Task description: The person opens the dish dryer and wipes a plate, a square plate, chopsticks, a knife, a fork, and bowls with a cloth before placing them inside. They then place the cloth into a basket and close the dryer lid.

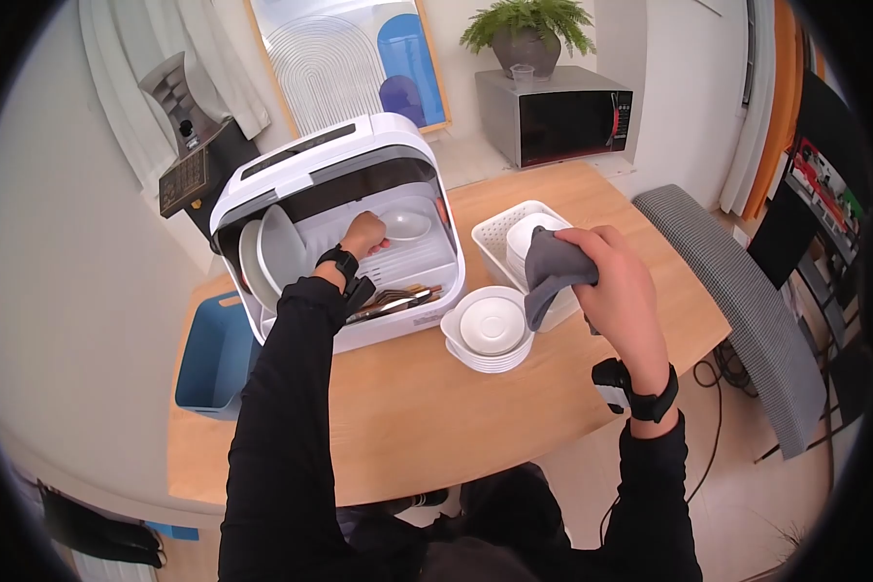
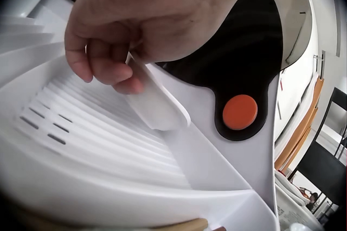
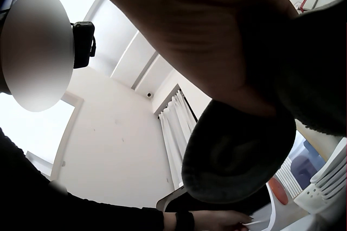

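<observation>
My left hand (image 1: pixel 363 235) reaches inside a white dish storage box (image 1: pixel 448 281) with a dark raised lid. Its fingers pinch the edge of a small white bowl (image 1: pixel 407 226) over the ribbed rack; the left wrist view shows the white bowl (image 2: pixel 157 101) edge-on below the fingertips. My right hand (image 1: pixel 623 291) grips a grey cloth (image 1: pixel 556 267) above a white basket (image 1: pixel 490 233) and hides part of it. In the right wrist view the cloth (image 3: pixel 238 155) hangs dark below the palm.
White plates (image 1: pixel 281 247) stand upright at the box's left; cutlery (image 1: pixel 397 299) lies in its front compartment. A stack of white bowls (image 1: pixel 490 330) sits on the table (image 1: pixel 436 417) beside the basket, which holds more white dishes. A blue bin (image 1: pixel 208 359) is at the left.
</observation>
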Demonstrator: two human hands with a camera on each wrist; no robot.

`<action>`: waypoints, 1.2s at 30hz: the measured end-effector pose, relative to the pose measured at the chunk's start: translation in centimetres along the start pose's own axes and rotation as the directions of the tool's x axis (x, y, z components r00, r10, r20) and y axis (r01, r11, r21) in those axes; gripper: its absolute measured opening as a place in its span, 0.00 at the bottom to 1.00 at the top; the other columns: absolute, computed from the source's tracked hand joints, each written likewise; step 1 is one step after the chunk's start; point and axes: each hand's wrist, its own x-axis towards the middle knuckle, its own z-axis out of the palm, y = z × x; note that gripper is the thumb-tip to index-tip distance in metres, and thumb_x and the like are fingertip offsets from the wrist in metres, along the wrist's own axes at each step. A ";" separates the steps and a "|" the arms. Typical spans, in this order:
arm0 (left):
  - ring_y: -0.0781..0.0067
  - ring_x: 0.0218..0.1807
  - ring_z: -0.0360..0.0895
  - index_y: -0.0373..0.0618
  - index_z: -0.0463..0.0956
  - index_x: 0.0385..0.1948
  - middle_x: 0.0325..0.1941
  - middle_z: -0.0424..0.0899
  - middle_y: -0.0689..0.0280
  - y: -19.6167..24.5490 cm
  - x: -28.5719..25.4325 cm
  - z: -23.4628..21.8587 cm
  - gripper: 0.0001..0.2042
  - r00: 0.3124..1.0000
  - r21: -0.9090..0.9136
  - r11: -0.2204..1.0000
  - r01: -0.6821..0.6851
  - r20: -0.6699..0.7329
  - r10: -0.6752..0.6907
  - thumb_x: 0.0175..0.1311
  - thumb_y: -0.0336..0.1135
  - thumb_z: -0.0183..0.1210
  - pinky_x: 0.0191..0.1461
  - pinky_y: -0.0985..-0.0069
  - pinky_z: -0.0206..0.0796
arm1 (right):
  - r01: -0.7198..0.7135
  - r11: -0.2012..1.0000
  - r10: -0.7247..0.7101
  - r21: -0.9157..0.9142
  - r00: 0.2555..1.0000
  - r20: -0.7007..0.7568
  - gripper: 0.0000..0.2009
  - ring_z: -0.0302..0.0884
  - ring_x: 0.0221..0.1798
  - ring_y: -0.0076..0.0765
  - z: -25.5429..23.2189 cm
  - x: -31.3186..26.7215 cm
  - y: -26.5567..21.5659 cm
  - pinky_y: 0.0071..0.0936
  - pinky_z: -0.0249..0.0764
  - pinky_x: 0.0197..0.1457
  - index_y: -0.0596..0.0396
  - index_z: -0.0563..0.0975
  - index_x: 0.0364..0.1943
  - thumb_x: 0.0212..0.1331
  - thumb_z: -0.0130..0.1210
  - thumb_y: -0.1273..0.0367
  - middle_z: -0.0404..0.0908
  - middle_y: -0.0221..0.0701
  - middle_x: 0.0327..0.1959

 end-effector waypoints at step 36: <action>0.49 0.35 0.84 0.30 0.68 0.52 0.45 0.79 0.41 1.2 0.8 0.2 0.22 0.989 0.370 0.927 -0.065 -0.097 0.108 0.54 0.32 0.53 0.35 0.63 0.77 | -0.025 1.000 0.025 0.008 1.000 0.010 0.20 0.80 0.42 0.45 -0.6 -0.8 2.1 0.34 0.75 0.41 0.42 0.79 0.47 0.47 0.61 0.75 0.79 0.31 0.44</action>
